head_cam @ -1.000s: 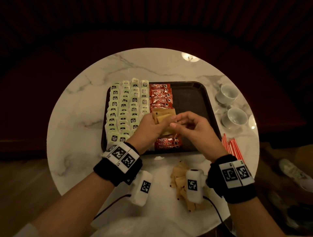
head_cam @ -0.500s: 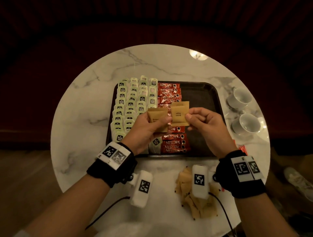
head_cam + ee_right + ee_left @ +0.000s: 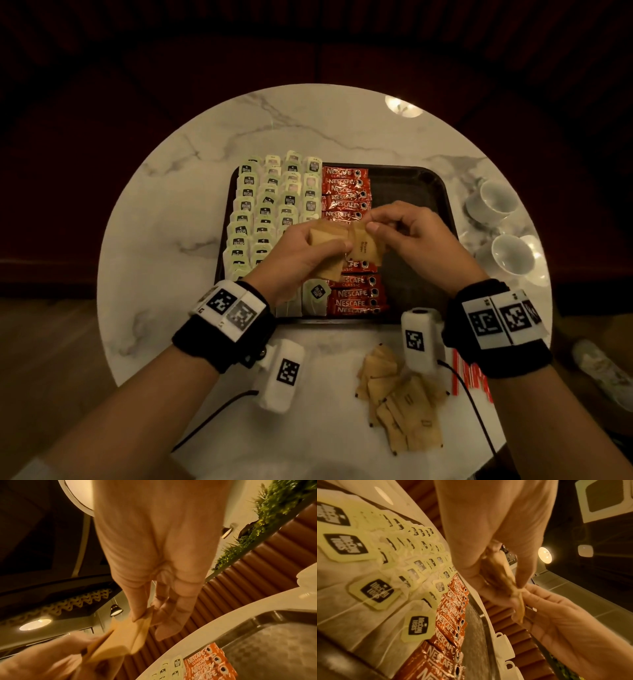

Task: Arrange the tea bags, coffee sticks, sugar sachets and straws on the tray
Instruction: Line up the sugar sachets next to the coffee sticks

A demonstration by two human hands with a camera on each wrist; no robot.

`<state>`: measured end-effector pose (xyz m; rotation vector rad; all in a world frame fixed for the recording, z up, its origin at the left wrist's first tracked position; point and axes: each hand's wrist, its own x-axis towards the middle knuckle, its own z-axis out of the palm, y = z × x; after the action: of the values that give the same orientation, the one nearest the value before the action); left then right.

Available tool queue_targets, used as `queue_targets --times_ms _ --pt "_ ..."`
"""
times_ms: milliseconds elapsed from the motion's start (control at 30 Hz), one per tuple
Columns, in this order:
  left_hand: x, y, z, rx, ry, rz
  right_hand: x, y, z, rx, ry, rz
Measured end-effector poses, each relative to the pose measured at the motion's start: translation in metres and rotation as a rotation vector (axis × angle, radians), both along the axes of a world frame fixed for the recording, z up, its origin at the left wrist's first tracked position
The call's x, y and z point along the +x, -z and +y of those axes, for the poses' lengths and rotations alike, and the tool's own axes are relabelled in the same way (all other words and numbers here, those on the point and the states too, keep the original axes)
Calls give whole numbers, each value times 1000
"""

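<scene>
Both hands pinch thin brown sugar sachets [image 3: 364, 248] above the tray [image 3: 414, 192]: left hand [image 3: 301, 253] some, right hand [image 3: 411, 236] one.

Table [image 3: 212, 192]: round, white marble | Cups [image 3: 496, 198]: two white, empty, right of tray, on table | Foliage strip [image 3: 267, 520]: above ribbed bench back

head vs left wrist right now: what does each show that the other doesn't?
Head only: the loose sugar sachets and red straws on the marble table, off the tray.
Left wrist only: the sachets edge-on between the two hands, plus ceiling lights.
Both: left hand and right hand each pinching brown sachets over the tray, tea bags, coffee sticks, two white cups.
</scene>
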<state>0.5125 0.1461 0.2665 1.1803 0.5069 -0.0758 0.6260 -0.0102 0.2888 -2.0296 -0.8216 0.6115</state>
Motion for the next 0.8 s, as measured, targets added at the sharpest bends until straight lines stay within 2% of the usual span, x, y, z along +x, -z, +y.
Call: queue_targets --times_ms 133,300,367,467,567,700,800 --pt "1 -3 -2 10 -19 -28 2 -1 0 33 30 15" --pt "4 1 -5 86 -5 8 7 -3 -1 15 -56 3" --pt "6 5 -8 82 -54 -6 6 -3 -1 82 33 73" --pt "14 11 -15 36 -214 -56 0 5 -1 192 196 287" --pt "23 13 -26 -18 -282 -70 -4 18 1 260 276 409" --pt "31 14 -30 -52 -269 -55 8 31 3 290 346 410" --pt "34 18 -23 -47 -266 6 44 42 4 244 454 331"
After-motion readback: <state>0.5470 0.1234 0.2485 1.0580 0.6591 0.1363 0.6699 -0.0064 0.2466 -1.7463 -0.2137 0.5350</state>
